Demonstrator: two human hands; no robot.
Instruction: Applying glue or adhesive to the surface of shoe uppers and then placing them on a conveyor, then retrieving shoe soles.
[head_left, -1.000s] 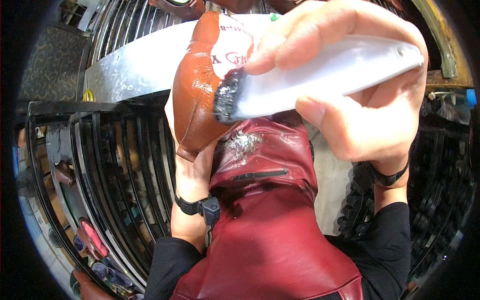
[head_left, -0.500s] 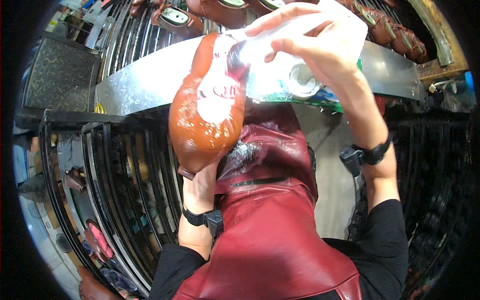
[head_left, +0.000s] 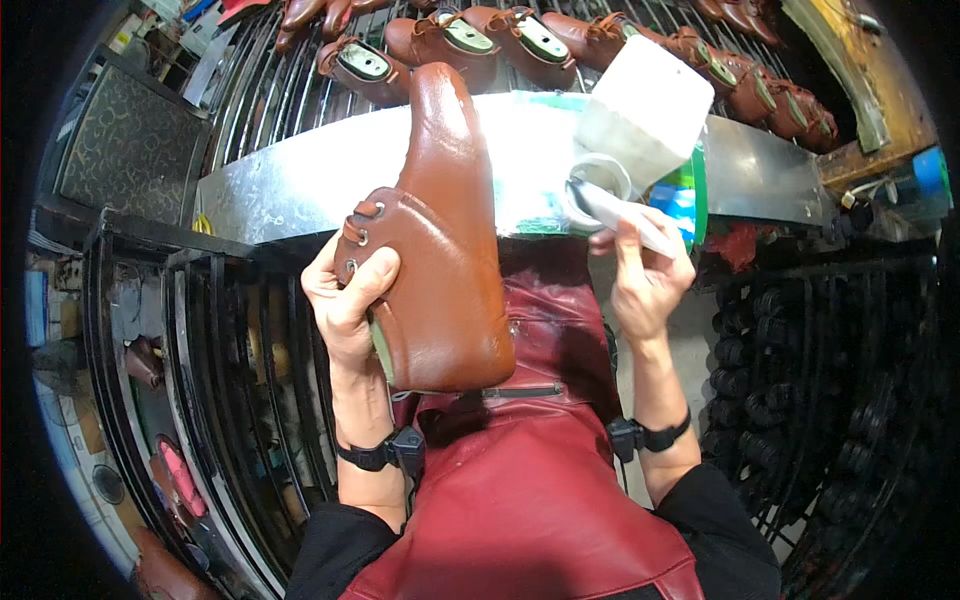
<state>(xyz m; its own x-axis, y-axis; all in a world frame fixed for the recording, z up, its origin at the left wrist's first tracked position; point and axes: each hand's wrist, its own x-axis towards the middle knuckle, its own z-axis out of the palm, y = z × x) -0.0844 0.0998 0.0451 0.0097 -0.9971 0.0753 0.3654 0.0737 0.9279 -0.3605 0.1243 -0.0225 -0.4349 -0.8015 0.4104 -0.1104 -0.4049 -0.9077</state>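
Note:
My left hand (head_left: 345,290) grips a brown leather lace-up shoe (head_left: 450,240) by its eyelet side, thumb across the leather. The shoe stands on end with its toe pointing away and its side toward me; a pale green last shows at its opening. In my right hand (head_left: 650,280) is a white-handled brush (head_left: 650,237), its dark end pointing left and away. This end lies over a white round-rimmed cup (head_left: 626,172) on the metal bench; whether they touch I cannot tell. Behind the cup stands a white plastic container (head_left: 655,105).
Several brown shoes on green lasts (head_left: 460,45) line the slatted rack beyond the curved metal bench (head_left: 270,195). Black metal racks (head_left: 210,340) flank me on both sides. A patterned dark panel (head_left: 130,140) stands far left, and a wooden frame (head_left: 880,120) far right.
The shoe has turned from showing its printed sole to showing its side. My right hand has drawn back from the shoe, down and toward me, with the brush over the cup.

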